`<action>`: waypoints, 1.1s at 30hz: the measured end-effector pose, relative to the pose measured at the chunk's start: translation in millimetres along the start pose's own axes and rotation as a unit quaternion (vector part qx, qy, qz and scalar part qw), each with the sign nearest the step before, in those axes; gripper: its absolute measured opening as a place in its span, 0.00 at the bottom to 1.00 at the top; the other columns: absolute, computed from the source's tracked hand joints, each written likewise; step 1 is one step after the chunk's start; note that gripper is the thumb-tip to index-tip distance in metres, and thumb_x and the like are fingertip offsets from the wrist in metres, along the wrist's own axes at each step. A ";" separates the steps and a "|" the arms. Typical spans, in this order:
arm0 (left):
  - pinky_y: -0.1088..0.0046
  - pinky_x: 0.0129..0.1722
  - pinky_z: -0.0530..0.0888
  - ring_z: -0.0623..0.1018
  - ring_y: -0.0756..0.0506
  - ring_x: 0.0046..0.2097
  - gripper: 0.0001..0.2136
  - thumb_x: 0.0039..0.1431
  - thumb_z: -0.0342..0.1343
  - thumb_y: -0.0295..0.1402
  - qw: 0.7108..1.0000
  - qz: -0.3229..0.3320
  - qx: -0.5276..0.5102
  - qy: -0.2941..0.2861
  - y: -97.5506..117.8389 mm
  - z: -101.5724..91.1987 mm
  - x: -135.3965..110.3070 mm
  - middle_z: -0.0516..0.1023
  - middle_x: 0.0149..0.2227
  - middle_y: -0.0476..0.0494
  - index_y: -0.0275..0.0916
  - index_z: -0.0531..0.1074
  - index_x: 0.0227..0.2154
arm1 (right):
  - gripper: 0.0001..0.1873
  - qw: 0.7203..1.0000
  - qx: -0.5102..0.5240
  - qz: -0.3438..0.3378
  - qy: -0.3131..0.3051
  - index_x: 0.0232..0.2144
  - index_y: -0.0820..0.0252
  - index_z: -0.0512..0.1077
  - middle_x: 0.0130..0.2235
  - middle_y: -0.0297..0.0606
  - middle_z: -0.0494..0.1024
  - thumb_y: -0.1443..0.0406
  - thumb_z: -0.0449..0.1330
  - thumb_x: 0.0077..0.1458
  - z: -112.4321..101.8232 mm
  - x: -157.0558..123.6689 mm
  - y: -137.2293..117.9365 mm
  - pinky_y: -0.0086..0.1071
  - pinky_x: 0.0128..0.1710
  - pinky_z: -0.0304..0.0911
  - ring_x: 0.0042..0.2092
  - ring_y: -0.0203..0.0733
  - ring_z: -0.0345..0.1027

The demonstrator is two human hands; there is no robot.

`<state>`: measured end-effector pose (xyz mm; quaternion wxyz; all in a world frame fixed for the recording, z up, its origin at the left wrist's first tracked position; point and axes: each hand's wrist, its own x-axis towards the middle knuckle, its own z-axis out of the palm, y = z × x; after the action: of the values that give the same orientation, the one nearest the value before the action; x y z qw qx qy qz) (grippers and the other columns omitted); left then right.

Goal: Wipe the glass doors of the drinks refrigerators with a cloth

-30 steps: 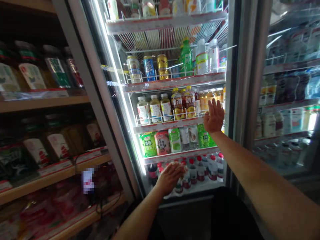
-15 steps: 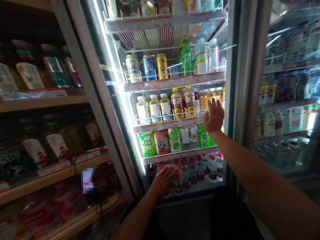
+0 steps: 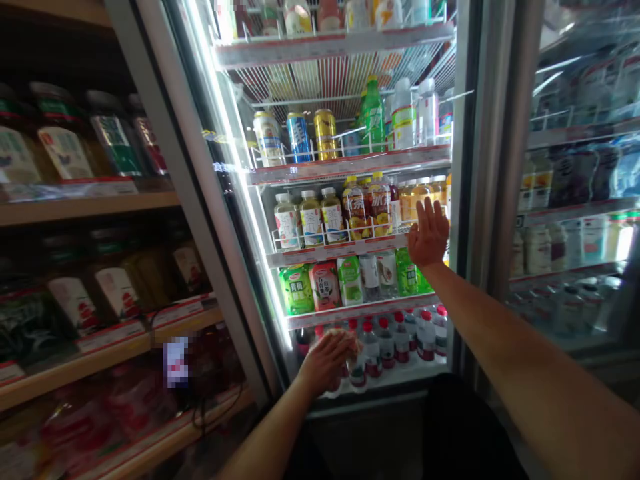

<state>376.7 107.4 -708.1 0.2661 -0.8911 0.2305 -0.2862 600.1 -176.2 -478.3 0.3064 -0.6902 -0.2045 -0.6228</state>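
Note:
My left hand (image 3: 327, 360) is low in front of the lit drinks fridge, its fingers over a crumpled pale pinkish cloth (image 3: 354, 343). The cloth appears pressed to the fridge's glass door, in front of the red-capped bottles (image 3: 385, 340) on the bottom shelf. Higher and to the right, my right hand (image 3: 429, 233) lies flat with fingers stretched, seemingly against the same glass. Behind it stand amber drink bottles (image 3: 409, 200). Nothing shows in the right hand, though its palm is hidden.
Cans (image 3: 299, 137), iced tea bottles (image 3: 355, 208) and green drink packs (image 3: 296, 290) fill the fridge shelves. A metal door frame (image 3: 493, 187) runs down the right, beside another fridge section. At left is a wooden shelf (image 3: 90, 208) with bottles and a hanging blurred screen (image 3: 176, 360).
My left hand and the cloth have shifted very slightly left. My right hand stays in place on the glass.

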 end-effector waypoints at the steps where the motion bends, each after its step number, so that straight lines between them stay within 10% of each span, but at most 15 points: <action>1: 0.56 0.70 0.55 0.58 0.41 0.70 0.23 0.69 0.50 0.34 1.000 -0.002 0.004 -0.001 -0.5 -1.3 -0.1 0.59 0.69 0.47 0.46 0.62 0.66 | 0.30 1.000 0.000 0.003 -0.004 0.68 0.60 0.58 0.69 0.43 0.59 0.63 0.43 0.65 -0.4 0.2 -0.3 0.49 0.68 0.47 0.72 0.46 0.44; 17: 0.57 0.72 0.47 0.57 0.44 0.70 0.21 0.70 0.51 0.35 0.998 -0.031 0.033 0.053 -13.3 -12.0 3.3 0.59 0.69 0.50 0.47 0.65 0.64 | 0.30 1.000 0.005 -0.003 0.008 0.68 0.61 0.58 0.69 0.44 0.59 0.63 0.44 0.65 2.1 -0.6 0.8 0.49 0.69 0.46 0.72 0.47 0.43; 33: 0.54 0.71 0.52 0.55 0.40 0.72 0.23 0.64 0.53 0.27 0.988 -0.103 0.047 0.109 -74.7 -72.9 47.0 0.62 0.68 0.47 0.44 0.68 0.61 | 0.30 1.000 0.027 0.002 -0.001 0.68 0.61 0.57 0.69 0.44 0.59 0.64 0.43 0.65 1.1 -0.1 0.2 0.52 0.69 0.46 0.72 0.48 0.43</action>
<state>384.2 112.2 -594.0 0.2503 -0.8600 0.1511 -0.4182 601.0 -175.6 -478.5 0.3261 -0.6827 -0.2205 -0.6156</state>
